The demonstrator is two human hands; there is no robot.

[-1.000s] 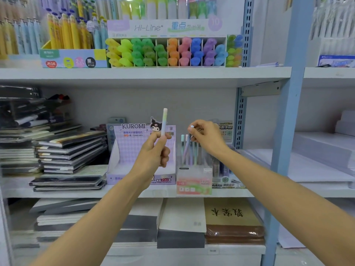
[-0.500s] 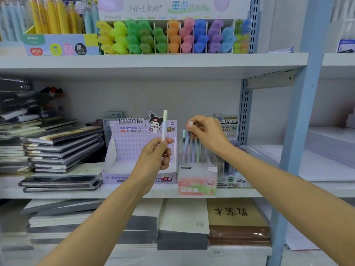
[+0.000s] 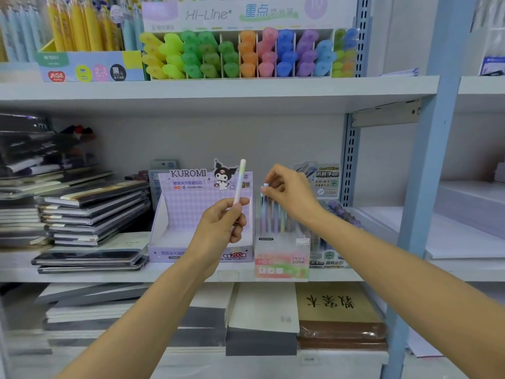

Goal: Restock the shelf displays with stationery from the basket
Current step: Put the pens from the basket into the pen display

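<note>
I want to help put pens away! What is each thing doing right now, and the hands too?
Left hand, grips the pastel pencil low down
Pastel pencil, upright, outside any box
Right hand, fingers pinch the lilac pencil's top
Lilac pencil, upright in the Fruit Soda box
Fruit Soda box, standing, pencils inside
Kuromi box, open, nothing seen inside
</note>
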